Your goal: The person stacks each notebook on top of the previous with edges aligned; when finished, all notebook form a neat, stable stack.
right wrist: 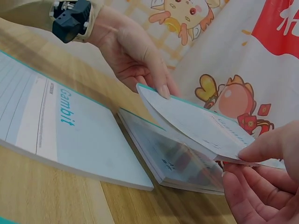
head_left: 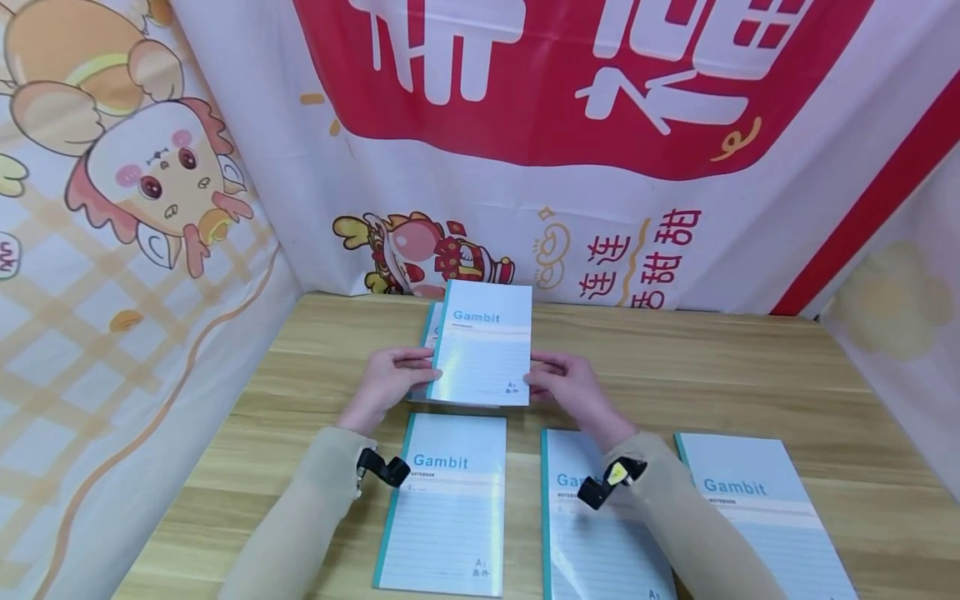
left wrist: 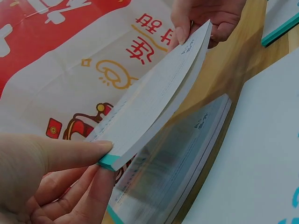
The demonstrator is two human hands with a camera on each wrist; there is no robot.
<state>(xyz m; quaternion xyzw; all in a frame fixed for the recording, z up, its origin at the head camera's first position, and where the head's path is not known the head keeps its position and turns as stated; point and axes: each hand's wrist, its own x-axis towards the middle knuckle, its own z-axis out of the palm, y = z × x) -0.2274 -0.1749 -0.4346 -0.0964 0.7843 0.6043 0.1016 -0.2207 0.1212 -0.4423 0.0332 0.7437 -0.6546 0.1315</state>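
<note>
Left hand (head_left: 382, 385) and right hand (head_left: 576, 385) pinch a notebook (head_left: 483, 343) above the pile (left wrist: 182, 144) near the far edge of the tabletop (head_left: 675, 350). Stacking, it seems; next calls for lowering it (squarely!).

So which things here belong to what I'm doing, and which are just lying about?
Likely in the job:
pale-blue, teal-spined paper notebook between your left hand and right hand
teal-spined notebook pile beneath it
three matching notebooks nearer you

Just around:
white cloth backdrop with red print
orange-checked cartoon cloth
</note>
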